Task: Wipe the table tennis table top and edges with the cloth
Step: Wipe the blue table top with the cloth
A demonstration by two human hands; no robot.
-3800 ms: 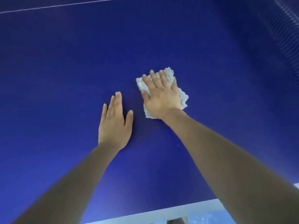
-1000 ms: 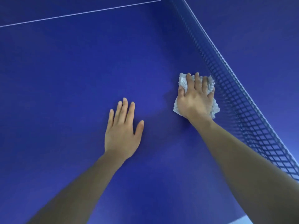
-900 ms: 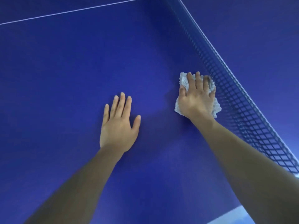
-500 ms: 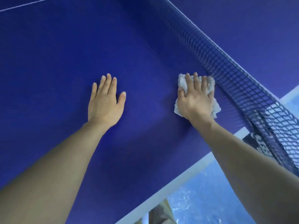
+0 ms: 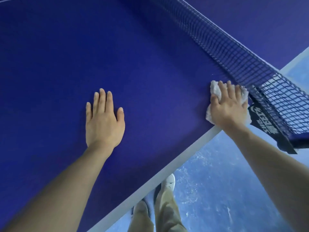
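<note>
The dark blue table tennis table top point(image 5: 150, 64) fills most of the view, with its white side edge point(image 5: 167, 169) running diagonally at the lower right. My right hand point(image 5: 228, 106) presses flat on a white fluffy cloth point(image 5: 215, 91) at the table's side edge, right beside the net. The cloth shows around my fingers and under my palm. My left hand point(image 5: 103, 119) rests flat on the bare table top, fingers straight, well to the left of the cloth.
The dark net point(image 5: 234, 52) runs diagonally from top centre to the right, ending at a black clamp with white lettering point(image 5: 265, 124) past the table edge. Below the edge lie a blue floor point(image 5: 225, 190) and my legs and shoes point(image 5: 160, 206).
My right hand has slid the cloth along the net toward the side edge, reaching it. The view has swung so the white edge, floor and my legs show. My left hand stays flat.
</note>
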